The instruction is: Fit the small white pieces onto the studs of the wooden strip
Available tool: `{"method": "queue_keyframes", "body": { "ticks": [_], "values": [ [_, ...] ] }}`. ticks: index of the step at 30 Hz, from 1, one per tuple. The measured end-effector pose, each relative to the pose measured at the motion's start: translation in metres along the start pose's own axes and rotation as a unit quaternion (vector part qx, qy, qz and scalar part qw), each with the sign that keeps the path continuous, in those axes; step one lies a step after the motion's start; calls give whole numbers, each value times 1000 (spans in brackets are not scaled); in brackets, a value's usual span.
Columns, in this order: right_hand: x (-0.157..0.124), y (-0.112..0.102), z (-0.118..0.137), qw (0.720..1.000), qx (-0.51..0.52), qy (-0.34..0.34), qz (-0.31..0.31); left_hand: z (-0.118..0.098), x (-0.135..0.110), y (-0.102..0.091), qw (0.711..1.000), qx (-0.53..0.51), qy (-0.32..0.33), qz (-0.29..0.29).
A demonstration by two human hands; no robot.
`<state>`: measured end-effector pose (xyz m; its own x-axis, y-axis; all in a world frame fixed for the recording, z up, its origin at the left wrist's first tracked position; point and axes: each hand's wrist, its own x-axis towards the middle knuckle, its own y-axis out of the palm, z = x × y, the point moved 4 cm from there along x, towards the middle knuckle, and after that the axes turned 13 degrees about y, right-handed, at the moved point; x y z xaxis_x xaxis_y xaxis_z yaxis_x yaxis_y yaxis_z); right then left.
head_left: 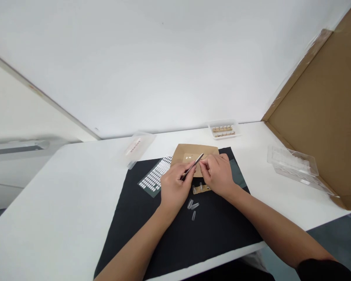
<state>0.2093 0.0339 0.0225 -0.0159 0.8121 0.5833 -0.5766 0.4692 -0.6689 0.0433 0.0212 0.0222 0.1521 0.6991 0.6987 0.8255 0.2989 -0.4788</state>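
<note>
My left hand [174,187] is closed on a pair of dark tweezers [192,166] whose tip points up and right. My right hand [218,173] is pinched just right of the tweezer tip; what its fingers hold is too small to make out. Both hands hover over a black mat [140,230]. Behind them lies a brown paper card [193,152] with two small white pieces on it. A small tan strip [199,190] lies under my right hand. Three clear nail tips [193,207] lie on the mat near my left wrist.
A sheet of white oval stickers [155,177] lies left of the hands. A clear tray with tan strips [223,130] stands at the back, a clear lid or bag [137,148] at back left, a clear plastic box [294,166] at right beside a cardboard panel [324,109].
</note>
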Motion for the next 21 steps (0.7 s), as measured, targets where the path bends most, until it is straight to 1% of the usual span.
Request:
{"method": "queue_keyframes", "body": {
  "ticks": [2, 7, 8, 12, 13, 17, 21],
  "values": [
    [0, -1, 2, 1000, -9, -6, 0, -1, 0, 0, 1000, -3, -7, -1],
    [4, -5, -2, 999, -19, 14, -46, -2, 0, 0, 1000, -14, -25, -4],
    [4, -4, -2, 999, -17, 11, -43, -1, 0, 0, 1000, -14, -28, -4],
    [4, 0, -1, 1000, -10, -19, 4, 0, 0, 0, 1000, -11, -27, 1],
    [3, 0, -1, 1000, -11, -16, 4, 0, 0, -1, 1000, -11, -26, -1],
    [3, -3, -3, 999, -12, 10, -28, -3, 1, -3, 1000, -10, -21, -9],
    [3, -2, 0, 1000, -7, -19, -11, -1, 0, -2, 1000, -13, -21, -9]
  ]
}}
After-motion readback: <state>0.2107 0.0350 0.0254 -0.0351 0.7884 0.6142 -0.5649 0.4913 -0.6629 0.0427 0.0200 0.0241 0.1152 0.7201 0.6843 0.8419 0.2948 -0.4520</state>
